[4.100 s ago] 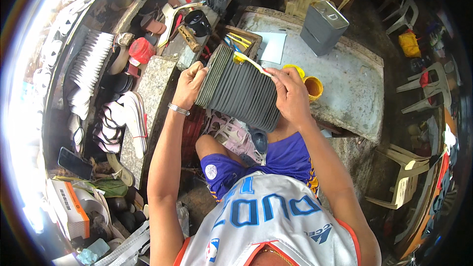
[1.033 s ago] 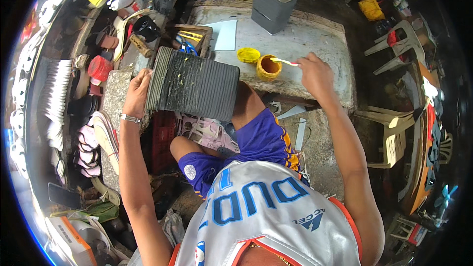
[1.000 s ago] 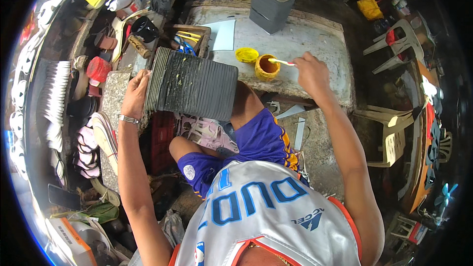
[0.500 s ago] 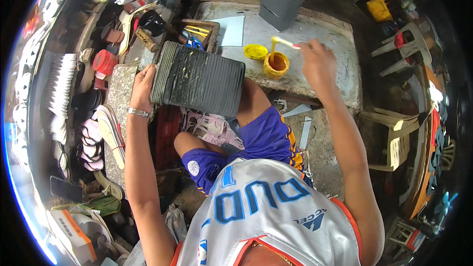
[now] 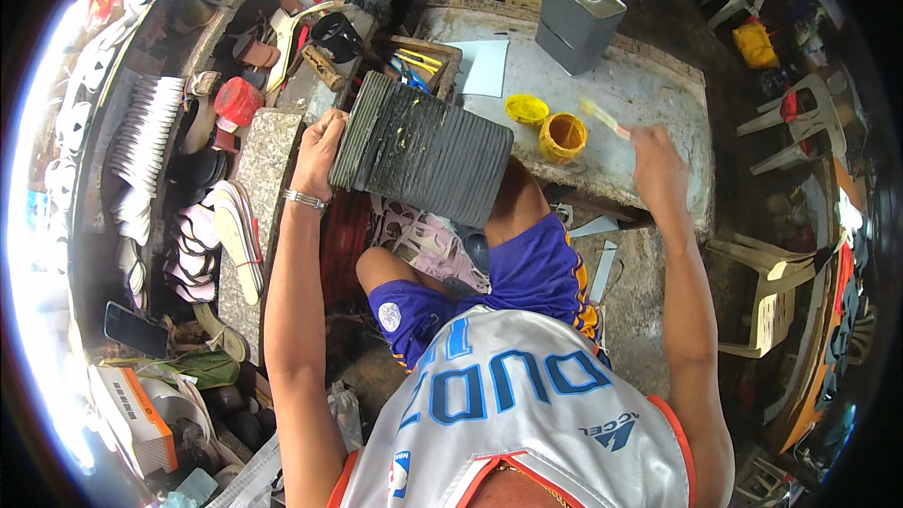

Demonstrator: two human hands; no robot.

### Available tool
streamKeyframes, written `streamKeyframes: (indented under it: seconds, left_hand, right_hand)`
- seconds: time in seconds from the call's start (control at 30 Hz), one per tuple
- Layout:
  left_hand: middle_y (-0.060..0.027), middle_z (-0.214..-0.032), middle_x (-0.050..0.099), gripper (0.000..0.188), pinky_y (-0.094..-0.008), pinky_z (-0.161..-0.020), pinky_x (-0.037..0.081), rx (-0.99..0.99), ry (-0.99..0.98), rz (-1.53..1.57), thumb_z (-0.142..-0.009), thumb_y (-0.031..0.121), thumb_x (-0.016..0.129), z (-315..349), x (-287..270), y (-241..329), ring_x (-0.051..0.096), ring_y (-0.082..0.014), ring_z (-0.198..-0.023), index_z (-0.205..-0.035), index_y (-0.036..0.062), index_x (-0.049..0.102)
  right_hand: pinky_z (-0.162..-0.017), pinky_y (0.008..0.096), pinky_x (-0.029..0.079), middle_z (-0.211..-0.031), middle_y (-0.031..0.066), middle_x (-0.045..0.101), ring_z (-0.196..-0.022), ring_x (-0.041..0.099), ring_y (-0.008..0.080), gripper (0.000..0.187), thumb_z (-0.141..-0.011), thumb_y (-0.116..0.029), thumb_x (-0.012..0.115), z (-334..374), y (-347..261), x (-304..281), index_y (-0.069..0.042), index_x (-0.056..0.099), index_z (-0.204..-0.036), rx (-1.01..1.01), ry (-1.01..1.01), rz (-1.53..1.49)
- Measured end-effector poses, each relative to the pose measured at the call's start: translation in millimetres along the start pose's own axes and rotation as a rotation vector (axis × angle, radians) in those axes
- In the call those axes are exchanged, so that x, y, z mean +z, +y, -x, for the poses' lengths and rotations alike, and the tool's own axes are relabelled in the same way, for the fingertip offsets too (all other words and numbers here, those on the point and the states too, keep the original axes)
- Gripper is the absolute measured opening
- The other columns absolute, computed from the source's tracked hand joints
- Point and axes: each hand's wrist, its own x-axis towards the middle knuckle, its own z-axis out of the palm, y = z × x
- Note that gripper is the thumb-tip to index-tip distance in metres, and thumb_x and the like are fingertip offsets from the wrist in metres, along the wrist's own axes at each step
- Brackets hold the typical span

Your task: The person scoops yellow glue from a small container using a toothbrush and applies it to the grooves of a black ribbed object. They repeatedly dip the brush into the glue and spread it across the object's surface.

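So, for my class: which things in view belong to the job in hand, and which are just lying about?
Belong to the job:
dark stack, in the left hand
brush, in the right hand
open pot, near the brush
probably the yellow lid beside the pot

Seem to be just lying about:
phone
black mug
red tub
orange-and-white box

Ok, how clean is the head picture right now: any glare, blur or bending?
Head view: white glare washes out the left rim; the brush in the right hand is blurred, likely by motion; the dark stack in the left hand looks fairly sharp; fisheye bending curves the table; the corners go dark.
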Motion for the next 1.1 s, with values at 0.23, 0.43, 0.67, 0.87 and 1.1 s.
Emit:
streamKeyframes:
  seconds: [0.23,0.43,0.67,0.87,1.1]
  left_hand:
    - [0.0113,-0.086,0.055,0.020,-0.0225,-0.071,0.041,0.040,-0.013,-0.001,-0.114,0.019,0.059,1,0,0,0.046,-0.0003,-0.077,-0.099,0.0092,0.068]
    - [0.0111,-0.084,0.056,0.021,-0.0215,-0.069,0.040,0.027,-0.021,-0.004,-0.114,0.019,0.057,1,5,5,0.046,0.0002,-0.074,-0.099,0.0086,0.068]
    - [0.0109,-0.084,0.056,0.022,-0.0216,-0.067,0.041,0.031,-0.006,0.025,-0.115,0.020,0.058,4,7,10,0.047,0.0002,-0.074,-0.098,0.0090,0.068]
    - [0.0106,-0.083,0.058,0.023,-0.0220,-0.066,0.041,-0.005,-0.031,0.015,-0.114,0.020,0.060,-6,3,5,0.047,0.0001,-0.072,-0.095,0.0093,0.067]
    - [0.0106,-0.082,0.058,0.025,-0.0224,-0.065,0.041,0.002,-0.053,0.031,-0.114,0.020,0.059,-15,0,-1,0.049,0.0005,-0.071,-0.093,0.0095,0.066]
  right_hand:
    - [-0.080,0.0473,0.056,-0.109,0.0129,0.069,-0.094,0.071,0.0370,0.023,-0.107,-0.014,0.064,21,-35,-29,-0.012,0.077,-0.126,-0.115,0.044,-0.433]
    - [-0.078,0.0414,0.056,-0.106,0.0102,0.068,-0.088,0.069,0.0320,0.029,-0.104,-0.008,0.066,13,-95,35,-0.019,0.079,-0.128,-0.312,0.130,-0.805]
    - [-0.077,0.0416,0.057,-0.105,0.0074,0.068,-0.089,0.070,0.0293,0.030,-0.104,-0.010,0.067,1,-122,72,-0.022,0.080,-0.128,-0.201,0.125,-0.793]
    - [-0.070,0.0375,0.058,-0.100,0.0038,0.068,-0.082,0.070,0.0247,0.038,-0.095,-0.002,0.071,34,-122,58,-0.025,0.084,-0.123,-0.461,-0.014,-0.618]
    - [-0.069,0.0372,0.057,-0.095,0.0034,0.066,-0.078,0.068,0.0247,0.040,-0.095,-0.003,0.070,58,-133,33,-0.028,0.084,-0.123,-0.476,0.007,-0.768]
